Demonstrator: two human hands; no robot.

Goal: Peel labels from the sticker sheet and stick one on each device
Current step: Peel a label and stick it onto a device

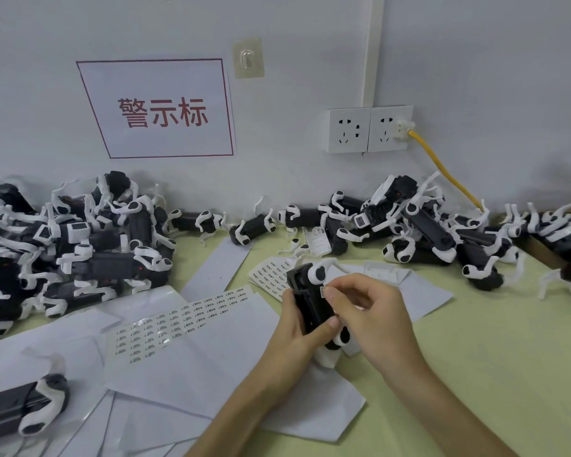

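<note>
Your left hand, grip clamped round a black-and-white device above the bench, your right hand pinching a small label against it, sticker sheet lying to the left, device piles behind.

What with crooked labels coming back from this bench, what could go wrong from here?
1. The right hand pinches the tiny label against the device that the left hand grips; it could go on skewed or cling to a fingertip.
2. The left pile and right pile look alike, so a finished device might land among unlabelled ones.
</note>
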